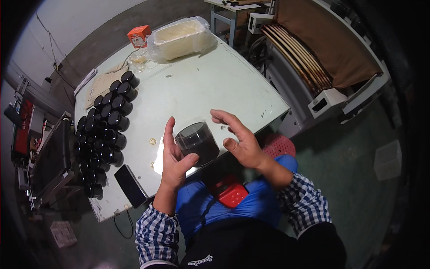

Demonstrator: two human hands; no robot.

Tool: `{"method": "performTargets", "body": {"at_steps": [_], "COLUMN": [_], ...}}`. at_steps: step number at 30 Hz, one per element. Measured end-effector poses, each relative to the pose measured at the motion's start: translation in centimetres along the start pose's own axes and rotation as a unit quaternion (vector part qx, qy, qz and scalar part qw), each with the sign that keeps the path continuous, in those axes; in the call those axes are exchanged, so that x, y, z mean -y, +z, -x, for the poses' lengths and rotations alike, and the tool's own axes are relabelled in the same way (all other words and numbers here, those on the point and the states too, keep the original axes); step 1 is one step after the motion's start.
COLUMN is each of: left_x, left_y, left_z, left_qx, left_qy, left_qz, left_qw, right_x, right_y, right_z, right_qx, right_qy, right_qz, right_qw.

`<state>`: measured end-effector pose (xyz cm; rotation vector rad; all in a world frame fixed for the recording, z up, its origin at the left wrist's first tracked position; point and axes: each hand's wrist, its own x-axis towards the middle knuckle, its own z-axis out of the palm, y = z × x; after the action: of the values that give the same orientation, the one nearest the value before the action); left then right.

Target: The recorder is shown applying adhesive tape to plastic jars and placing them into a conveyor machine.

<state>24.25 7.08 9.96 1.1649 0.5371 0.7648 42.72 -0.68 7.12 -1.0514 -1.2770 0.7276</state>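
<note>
A dark cylindrical jar [201, 151] stands close to the table's front edge, between my two hands. Clear plastic film [192, 131] wraps it and rises above its top. My left hand [176, 161] cups the jar's left side, fingers extended upward and thumb overlapping its lower front; how firmly it presses is not visible. To the right, my right hand [242, 144] is raised with fingers and thumb apart, holding nothing. Several glossy black lidded jars [119, 105] are grouped along the left side of the white table [201, 87].
A smartphone [131, 185] lies near the front left, with yellow rubber bands [152, 141] close by. At the back sit a plastic-wrapped cream container [181, 37] and an orange box [138, 35]. A machine with a brown curtain [329, 40] and rollers stands right; a red stool [278, 145] is below.
</note>
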Motion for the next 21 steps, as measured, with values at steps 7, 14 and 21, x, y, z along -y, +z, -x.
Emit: {"method": "performTargets", "body": {"at_steps": [7, 14, 21], "left_x": [-0.4, 0.0, 0.2], "left_y": [0.1, 0.0, 0.1], "left_z": [1.0, 1.3, 1.1], "left_qx": [0.088, 0.082, 0.073], "left_qy": [-0.026, -0.029, -0.032], "left_qz": [-0.018, -0.024, -0.024], "left_qw": [0.996, 0.996, 0.997], "right_x": [1.8, 2.4, 2.3], "right_y": [-1.4, -0.7, -0.7], "right_z": [-3.9, -3.8, -3.9], "right_qx": [0.179, 0.248, 0.244], "right_qy": [-0.119, -0.109, -0.126], "right_qz": [-0.013, 0.015, 0.050], "right_qw": [0.977, 0.962, 0.960]}}
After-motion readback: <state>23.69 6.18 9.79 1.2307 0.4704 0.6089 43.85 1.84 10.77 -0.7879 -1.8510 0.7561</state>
